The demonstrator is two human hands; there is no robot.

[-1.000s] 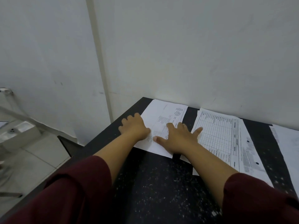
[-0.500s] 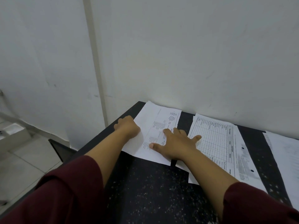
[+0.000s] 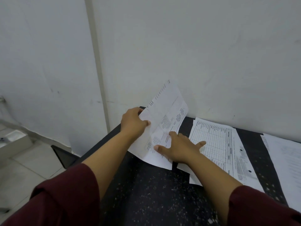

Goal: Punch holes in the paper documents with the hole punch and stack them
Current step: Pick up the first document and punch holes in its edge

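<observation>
A white printed sheet (image 3: pixel 169 111) is lifted at its far end off the left sheets (image 3: pixel 156 158) on the black speckled table (image 3: pixel 149 193). My left hand (image 3: pixel 133 123) pinches the lifted sheet's left edge, thumb on top. My right hand (image 3: pixel 179 148) lies flat with fingers spread, pressing the near right part of the left sheets onto the table. To the right lies a stack with a printed table grid (image 3: pixel 218 144), showing two punched holes near its right edge. No hole punch is in view.
More paper (image 3: pixel 285 157) lies at the table's right edge. A white wall (image 3: pixel 195 54) runs right behind the table. Left of the table are a tiled floor (image 3: pixel 24 168) and a pale fixture (image 3: pixel 11 141).
My left hand closed on the left sheet's edge and raised it, so the far end now stands up against the wall. My right hand stayed flat, pressing down.
</observation>
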